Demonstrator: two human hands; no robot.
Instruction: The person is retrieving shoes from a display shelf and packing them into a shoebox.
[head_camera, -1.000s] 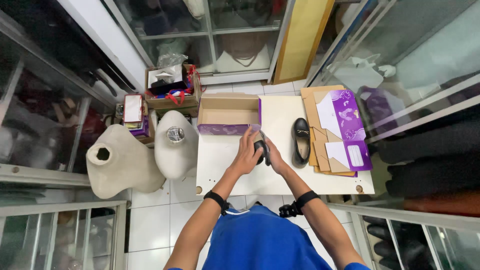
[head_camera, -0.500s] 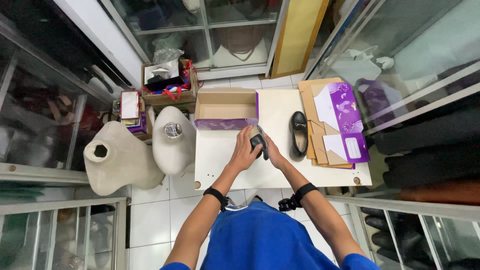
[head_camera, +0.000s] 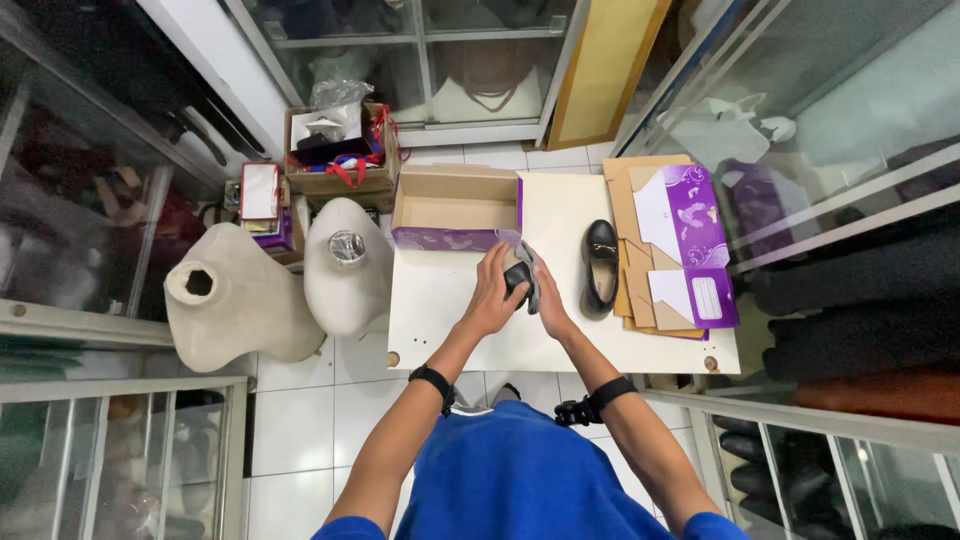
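My left hand (head_camera: 493, 292) and my right hand (head_camera: 547, 300) are both closed around a black shoe (head_camera: 517, 276) wrapped partly in a grey cloth, held just above the white table (head_camera: 440, 310). An open purple shoe box (head_camera: 455, 210) with a bare cardboard inside stands right behind my hands. A second black shoe (head_camera: 600, 268) lies on the table to the right, sole side hidden, toe pointing toward me.
Flattened purple and brown box pieces (head_camera: 670, 245) lie at the table's right end. Two beige mannequin torsos (head_camera: 285, 285) stand on the tiled floor at the left, with a box of oddments (head_camera: 340, 150) behind them. Glass display cases surround the spot.
Both hands have kept hold of the shoe and shifted slightly toward the open box. The other shoe has not moved.
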